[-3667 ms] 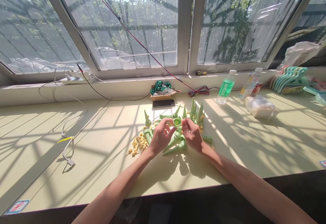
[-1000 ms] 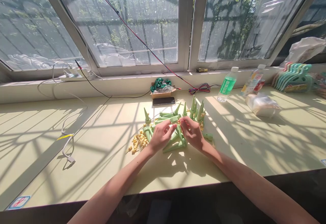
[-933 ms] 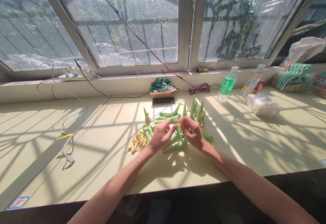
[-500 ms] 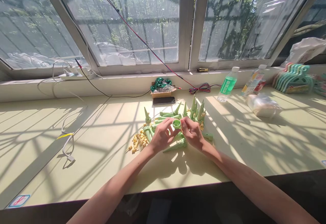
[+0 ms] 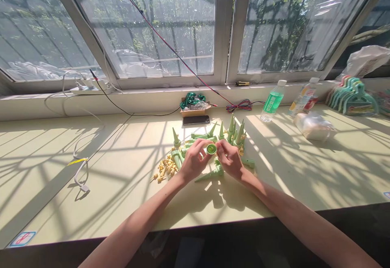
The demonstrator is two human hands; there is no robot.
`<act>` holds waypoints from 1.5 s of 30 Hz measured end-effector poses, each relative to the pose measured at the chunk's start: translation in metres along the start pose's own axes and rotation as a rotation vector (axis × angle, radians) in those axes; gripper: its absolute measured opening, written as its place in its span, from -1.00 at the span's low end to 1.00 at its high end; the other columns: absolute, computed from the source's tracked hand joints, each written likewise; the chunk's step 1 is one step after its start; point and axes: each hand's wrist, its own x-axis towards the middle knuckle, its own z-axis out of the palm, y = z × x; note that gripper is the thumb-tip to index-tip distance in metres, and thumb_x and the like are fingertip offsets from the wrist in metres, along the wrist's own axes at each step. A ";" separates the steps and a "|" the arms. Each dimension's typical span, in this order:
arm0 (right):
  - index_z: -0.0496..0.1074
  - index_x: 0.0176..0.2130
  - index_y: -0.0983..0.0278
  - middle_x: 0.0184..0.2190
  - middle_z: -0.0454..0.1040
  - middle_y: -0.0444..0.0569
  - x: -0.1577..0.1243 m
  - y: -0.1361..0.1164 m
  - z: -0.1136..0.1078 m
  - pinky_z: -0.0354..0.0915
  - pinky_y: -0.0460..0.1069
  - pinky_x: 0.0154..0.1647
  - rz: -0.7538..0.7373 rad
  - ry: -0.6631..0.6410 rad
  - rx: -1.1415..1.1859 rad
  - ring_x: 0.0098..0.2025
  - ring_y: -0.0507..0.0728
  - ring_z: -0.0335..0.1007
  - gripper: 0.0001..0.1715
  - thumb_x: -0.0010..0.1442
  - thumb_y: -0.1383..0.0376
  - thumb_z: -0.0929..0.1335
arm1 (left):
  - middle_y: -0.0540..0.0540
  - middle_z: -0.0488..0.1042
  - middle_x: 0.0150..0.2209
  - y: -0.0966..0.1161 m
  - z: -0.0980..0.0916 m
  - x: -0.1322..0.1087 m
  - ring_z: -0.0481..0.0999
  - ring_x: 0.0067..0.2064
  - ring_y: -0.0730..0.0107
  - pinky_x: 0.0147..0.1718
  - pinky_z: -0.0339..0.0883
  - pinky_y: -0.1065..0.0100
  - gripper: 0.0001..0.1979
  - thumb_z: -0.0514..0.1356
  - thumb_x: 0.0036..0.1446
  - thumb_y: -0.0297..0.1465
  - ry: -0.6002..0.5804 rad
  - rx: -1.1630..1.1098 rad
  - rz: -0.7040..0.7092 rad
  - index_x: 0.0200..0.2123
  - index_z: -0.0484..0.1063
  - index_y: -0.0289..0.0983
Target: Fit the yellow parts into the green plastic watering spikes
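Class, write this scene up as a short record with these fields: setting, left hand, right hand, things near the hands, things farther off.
Setting: pale table below sunlit windows
Left hand: the left hand pinches a green cone, its open end toward the camera
Right hand: the right hand holds the same cone from the other side
Near the hands: lying green cones, upright cones, small yellow pieces
Farther off: phone, green-label bottle, hangers
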 end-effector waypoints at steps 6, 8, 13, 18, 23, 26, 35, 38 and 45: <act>0.29 -0.33 0.21 -0.56 0.21 -0.19 0.000 -0.001 0.000 0.13 -0.05 -0.50 -0.030 0.092 -0.026 -0.56 0.02 0.13 -0.73 0.39 0.17 0.19 | -0.13 0.45 -0.18 0.000 0.000 0.001 0.45 -0.48 0.54 -0.63 0.34 0.51 -0.85 0.21 0.16 -0.41 0.066 -0.152 -0.201 -0.19 0.37 -0.29; 0.29 -0.32 0.21 -0.55 0.21 -0.19 0.000 -0.001 0.000 0.15 -0.06 -0.49 -0.043 0.108 -0.020 -0.56 0.01 0.14 -0.74 0.39 0.17 0.19 | -0.07 0.47 -0.36 0.000 0.001 0.002 0.43 -0.54 0.53 -0.67 0.29 0.51 -0.84 0.20 0.21 -0.31 0.052 -0.238 -0.255 -0.32 0.39 -0.30; 0.29 -0.34 0.21 -0.55 0.23 -0.18 0.002 -0.003 -0.001 0.14 -0.04 -0.51 -0.082 0.036 -0.021 -0.56 0.02 0.12 -0.69 0.40 0.16 0.18 | -0.01 0.34 -0.72 -0.001 0.002 0.002 0.29 -0.73 0.52 -0.76 0.15 0.46 -0.44 0.00 0.33 -0.05 -0.053 -0.454 -0.435 -0.60 0.34 -0.30; 0.28 -0.37 0.19 -0.57 0.21 -0.17 0.003 -0.005 -0.001 0.11 -0.03 -0.52 -0.074 -0.017 -0.032 -0.57 0.02 0.09 -0.67 0.41 0.15 0.17 | -0.06 0.40 -0.69 -0.002 0.000 0.001 0.35 -0.70 0.49 -0.74 0.18 0.45 -0.40 0.02 0.28 0.02 -0.087 -0.579 -0.493 -0.64 0.26 -0.29; 0.25 -0.36 0.19 -0.59 0.14 -0.20 0.003 -0.006 -0.002 0.04 -0.03 -0.54 -0.050 -0.027 0.004 -0.58 0.02 0.00 -0.69 0.40 0.14 0.18 | 0.00 0.39 -0.68 -0.004 0.000 0.001 0.37 -0.69 0.47 -0.75 0.18 0.46 -0.51 0.08 0.27 -0.02 -0.110 -0.628 -0.500 -0.53 0.27 -0.28; 0.24 -0.38 0.20 -0.59 0.10 -0.21 0.003 -0.004 -0.002 0.02 -0.03 -0.54 -0.046 -0.008 0.005 -0.57 0.02 -0.03 -0.69 0.39 0.14 0.19 | 0.03 0.37 -0.66 -0.006 0.000 0.001 0.40 -0.65 0.45 -0.74 0.20 0.46 -0.56 0.10 0.27 -0.06 -0.132 -0.596 -0.464 -0.48 0.31 -0.28; 0.24 -0.38 0.21 -0.60 0.14 -0.24 0.002 0.001 -0.001 0.05 -0.06 -0.53 -0.040 0.017 -0.007 -0.59 0.00 0.02 -0.70 0.39 0.18 0.20 | -0.09 0.44 -0.38 -0.001 -0.002 0.001 0.42 -0.59 0.49 -0.75 0.23 0.48 -0.65 0.15 0.26 -0.14 -0.150 -0.526 -0.398 -0.17 0.47 -0.33; 0.24 -0.39 0.23 -0.60 0.16 -0.23 0.003 0.001 -0.001 0.05 -0.08 -0.53 -0.054 0.034 -0.031 -0.59 -0.02 0.02 -0.69 0.39 0.19 0.19 | -0.15 0.44 -0.21 0.001 -0.002 0.001 0.43 -0.54 0.54 -0.73 0.25 0.51 -0.66 0.17 0.25 -0.18 -0.142 -0.516 -0.370 -0.10 0.48 -0.33; 0.26 -0.38 0.23 -0.57 0.26 -0.20 0.004 0.000 -0.001 0.07 -0.09 -0.51 -0.073 0.049 -0.069 -0.58 -0.02 0.07 -0.72 0.37 0.23 0.20 | -0.15 0.37 -0.09 -0.001 0.000 0.000 0.42 -0.44 0.59 -0.56 0.46 0.51 -0.69 0.20 0.24 -0.29 -0.116 -0.489 -0.262 0.02 0.48 -0.24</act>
